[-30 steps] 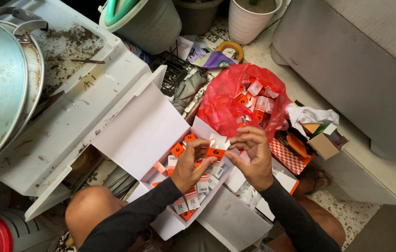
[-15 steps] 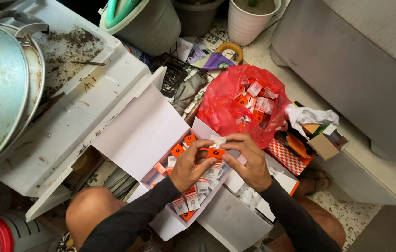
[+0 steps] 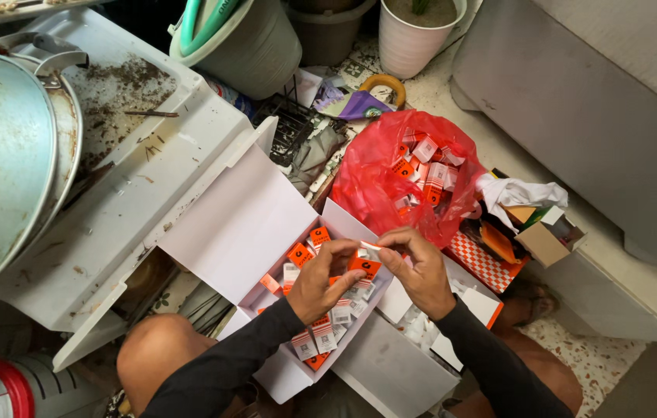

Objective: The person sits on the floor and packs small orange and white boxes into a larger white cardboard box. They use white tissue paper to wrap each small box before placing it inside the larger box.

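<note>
Hands meet over the white box (image 3: 245, 217): your left hand (image 3: 319, 280) and right hand (image 3: 421, 267) pinch one small orange carton (image 3: 362, 267), closing its flap, so next it likely wants a free slot among the packed cartons (image 3: 327, 325).

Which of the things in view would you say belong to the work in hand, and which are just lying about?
In hand: left hand and right hand on a small orange carton; open white box; red bag of cartons.
Lying about: metal basin, white plant pot, checkered box.

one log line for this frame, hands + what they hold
left hand: pinching small orange-white carton | right hand: on carton's top flap | below: open white box of same cartons | behind: red bag
</note>
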